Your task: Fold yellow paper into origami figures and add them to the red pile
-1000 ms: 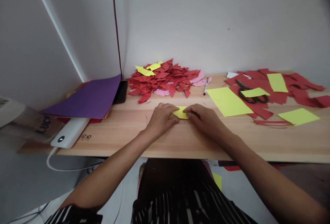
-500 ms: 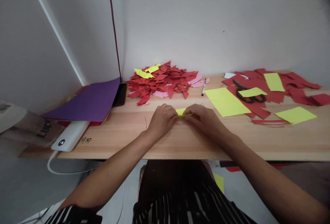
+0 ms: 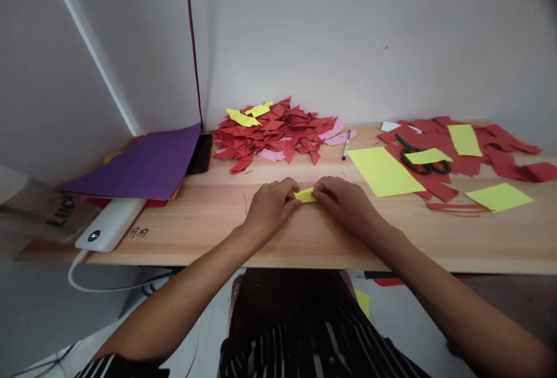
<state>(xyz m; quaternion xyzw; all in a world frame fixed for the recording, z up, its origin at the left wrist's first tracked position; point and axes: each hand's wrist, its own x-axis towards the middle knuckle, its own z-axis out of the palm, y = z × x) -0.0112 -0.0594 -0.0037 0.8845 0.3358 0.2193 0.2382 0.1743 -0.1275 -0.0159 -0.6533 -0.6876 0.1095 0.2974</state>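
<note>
Between my two hands is a small folded piece of yellow paper [image 3: 306, 195], held just above or on the wooden table [image 3: 278, 244]. My left hand [image 3: 272, 202] pinches its left end between thumb and fingers. At the other end, my right hand [image 3: 342, 197] grips the paper the same way. The fingertips hide both ends of the piece. Behind the hands lies a heap of folded red paper pieces [image 3: 278, 131], with yellow folded paper [image 3: 243, 118] on top.
To the right are a large yellow sheet [image 3: 385, 172], a marker [image 3: 346, 144], black-handled scissors [image 3: 409, 160] on red scraps [image 3: 500, 160], and another yellow piece [image 3: 499, 197]. Purple sheets [image 3: 143, 163], a white power bank [image 3: 111, 227] with a cable and a black phone [image 3: 200, 154] lie left.
The yellow piece now looks flatter and shows more of its face between my fingers. My hands stay in nearly the same place; the view has shifted slightly.
</note>
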